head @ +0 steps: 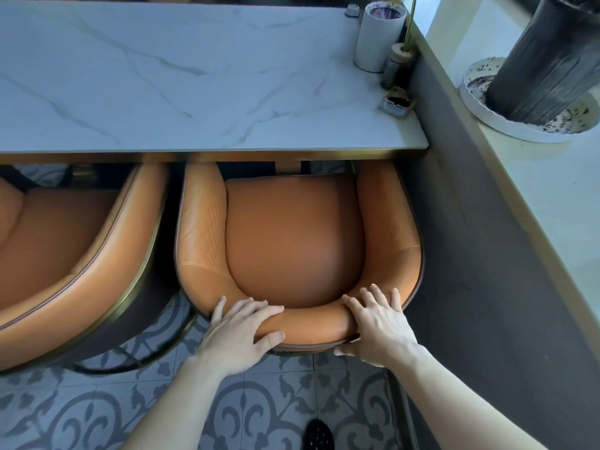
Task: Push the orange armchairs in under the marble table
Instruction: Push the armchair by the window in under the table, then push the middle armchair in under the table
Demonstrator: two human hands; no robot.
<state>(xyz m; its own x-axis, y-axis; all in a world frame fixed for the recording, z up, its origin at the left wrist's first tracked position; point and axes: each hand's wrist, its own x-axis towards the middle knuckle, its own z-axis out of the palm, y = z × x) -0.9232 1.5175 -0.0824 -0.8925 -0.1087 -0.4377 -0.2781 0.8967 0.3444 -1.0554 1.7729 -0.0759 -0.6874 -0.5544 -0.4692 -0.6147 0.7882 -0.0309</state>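
Far left there's a second orange armchair [65, 254], only partly in frame, same tan-orange leather with a darker piped edge and a brass-looking band round the outside of the shell. Its front looks to sit at the table's edge, though how far under I can't really tell.

Next to it, just apart, is the orange armchair [292, 241] being handled. Rounded tub shape, smooth puffy seat cushion, quilted stitching on the inside of the left arm. Its front end is tucked under the near edge of the marble table [162, 86], which is white with thin grey veins and a gold trim strip below the top.

The left hand [240, 332] sits on the curved backrest, fingers draped over the top and thumb pressed on the outer side, so a loose hold on the rim. The right hand [376, 326] lies on the backrest further right, fingers spread flat over the padding and thumb down behind.

On the table's right end stand a white cylinder [376, 40], a small jar [397, 64] and a little ashtray [396, 103]. Floor's patterned grey tile [259, 410].
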